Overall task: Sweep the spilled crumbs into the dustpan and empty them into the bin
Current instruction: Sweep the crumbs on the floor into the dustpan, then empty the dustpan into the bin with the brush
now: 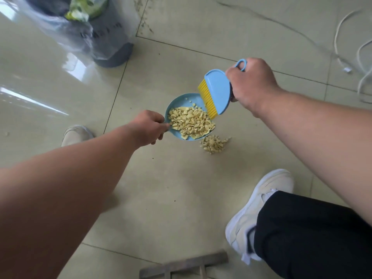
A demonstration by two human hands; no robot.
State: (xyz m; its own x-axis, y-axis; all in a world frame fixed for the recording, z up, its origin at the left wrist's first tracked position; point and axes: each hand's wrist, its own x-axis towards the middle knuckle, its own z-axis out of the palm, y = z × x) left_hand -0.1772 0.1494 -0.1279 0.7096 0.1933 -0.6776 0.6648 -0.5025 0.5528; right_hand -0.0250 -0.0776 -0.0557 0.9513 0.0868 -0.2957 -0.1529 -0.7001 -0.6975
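At the top left, the grey bin (pixel 112 51) is running off the frame, its plastic liner (pixel 50 31) blurring whatever is printed on its side (the lettering is too smeared to read). The dustpan's handle is staying hidden inside the left hand (pixel 149 127), which is curling tightly around it. The blue dustpan (pixel 181 101) is sitting low over the tiled floor (pixel 171 188), carrying most of the pale yellow crumbs (pixel 191 121). A smaller heap of crumbs (pixel 213 143) is lying on the tile just beside its open edge. The right hand (pixel 251 85) is clenching around the looped handle of the blue brush (pixel 218 91), whose yellow bristles (pixel 207 99) are pointing down at the pan's far rim. White cables (pixel 346 47) are trailing off the right edge, and a white shoe (pixel 259 210) is standing below.
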